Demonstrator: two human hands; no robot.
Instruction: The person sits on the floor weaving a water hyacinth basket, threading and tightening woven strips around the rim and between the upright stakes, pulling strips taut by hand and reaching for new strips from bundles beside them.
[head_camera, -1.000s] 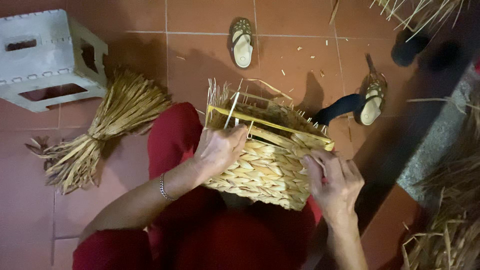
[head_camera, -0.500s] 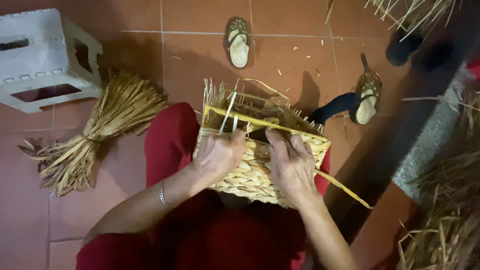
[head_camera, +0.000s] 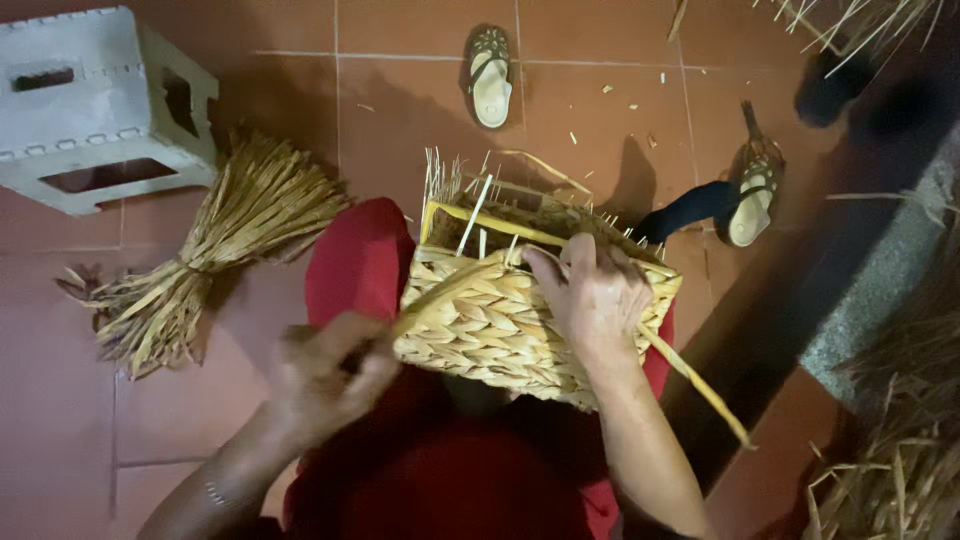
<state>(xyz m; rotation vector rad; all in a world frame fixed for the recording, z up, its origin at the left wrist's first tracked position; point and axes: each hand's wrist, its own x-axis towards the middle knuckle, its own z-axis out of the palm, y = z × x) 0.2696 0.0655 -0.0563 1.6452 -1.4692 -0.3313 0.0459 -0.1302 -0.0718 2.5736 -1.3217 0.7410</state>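
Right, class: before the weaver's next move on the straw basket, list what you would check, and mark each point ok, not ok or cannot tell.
1. Rectangular woven straw basket rests on the red-clothed lap: ok.
2. Right hand presses on the basket's upper edge: ok.
3. Left hand grips a flat straw strand: ok, though blurred.
4. Strand pulled taut: cannot tell.
5. Tied bundle of spare straw lies on the floor at the left: ok.
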